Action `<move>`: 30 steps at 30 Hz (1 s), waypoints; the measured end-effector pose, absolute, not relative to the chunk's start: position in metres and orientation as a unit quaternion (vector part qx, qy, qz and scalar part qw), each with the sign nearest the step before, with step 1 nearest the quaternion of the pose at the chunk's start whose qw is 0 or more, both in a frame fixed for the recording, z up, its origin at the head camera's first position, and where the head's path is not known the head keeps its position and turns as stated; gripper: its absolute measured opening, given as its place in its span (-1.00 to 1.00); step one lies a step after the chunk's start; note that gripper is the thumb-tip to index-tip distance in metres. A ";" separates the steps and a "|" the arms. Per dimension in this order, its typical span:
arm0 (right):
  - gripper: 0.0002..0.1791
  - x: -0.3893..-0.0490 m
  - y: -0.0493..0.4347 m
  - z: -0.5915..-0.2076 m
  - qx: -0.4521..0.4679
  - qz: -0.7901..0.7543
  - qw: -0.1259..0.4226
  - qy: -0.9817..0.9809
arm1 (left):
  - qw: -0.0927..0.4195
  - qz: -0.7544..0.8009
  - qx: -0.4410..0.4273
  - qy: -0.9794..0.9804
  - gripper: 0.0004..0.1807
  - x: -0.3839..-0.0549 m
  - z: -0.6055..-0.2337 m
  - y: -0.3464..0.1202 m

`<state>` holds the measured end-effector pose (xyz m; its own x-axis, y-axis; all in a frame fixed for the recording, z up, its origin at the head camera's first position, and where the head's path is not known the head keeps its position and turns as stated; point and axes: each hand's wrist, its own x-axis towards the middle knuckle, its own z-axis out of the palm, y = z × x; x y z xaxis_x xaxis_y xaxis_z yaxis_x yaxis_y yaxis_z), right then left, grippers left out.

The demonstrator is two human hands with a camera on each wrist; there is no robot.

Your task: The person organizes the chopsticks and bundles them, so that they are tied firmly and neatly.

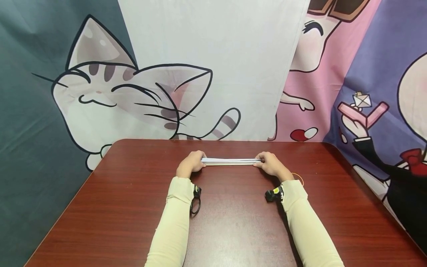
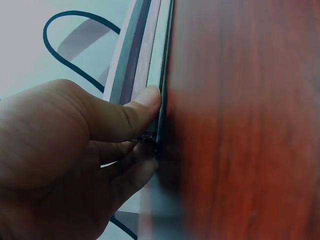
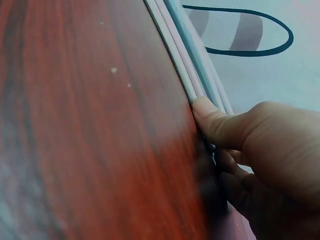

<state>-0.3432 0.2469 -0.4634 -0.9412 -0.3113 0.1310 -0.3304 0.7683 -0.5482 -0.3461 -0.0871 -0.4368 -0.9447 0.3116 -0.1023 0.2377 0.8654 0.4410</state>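
Note:
A flat stack of thin, pale layers lies crosswise near the far side of the table, its long edge toward me. My left hand pinches its left end and my right hand pinches its right end. In the left wrist view the stack shows whitish, grey, purplish and greenish edges, with the thumb pressed on the near edge. The right wrist view has the other thumb on the stack's edge, close over the tabletop. Fingers behind the stack are partly hidden.
The brown wood-grain table reaches out to its rounded far edge. Behind it hangs a cloth backdrop with cartoon figures. Small dark wrist cameras are strapped at both cuffs, and a thin orange loop stands out by the right wrist.

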 end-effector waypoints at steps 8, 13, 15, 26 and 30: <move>-0.86 -0.341 0.247 -0.459 0.189 0.294 0.020 -0.937 | 0.088 0.238 0.133 0.958 -0.79 -0.343 -0.426 -0.090; -0.86 -0.339 0.249 -0.458 0.204 0.290 0.015 -0.935 | 0.118 0.303 0.138 0.936 -0.79 -0.342 -0.426 -0.095; -0.87 -0.338 0.250 -0.456 0.210 0.290 0.006 -0.934 | 0.135 0.333 0.141 0.923 -0.78 -0.342 -0.427 -0.098; -0.87 -0.335 0.248 -0.451 0.220 0.285 -0.022 -0.933 | 0.175 0.431 0.132 0.876 -0.79 -0.343 -0.431 -0.104; -0.83 -0.333 0.247 -0.452 0.209 0.298 -0.037 -0.931 | 0.178 0.440 0.126 0.871 -0.78 -0.343 -0.431 -0.105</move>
<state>-0.3327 0.2470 -0.4524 -0.9101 -0.4105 0.0562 -0.3666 0.7347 -0.5707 -0.3427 -0.1049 -0.4312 -0.9047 0.3767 -0.1990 0.0638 0.5817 0.8109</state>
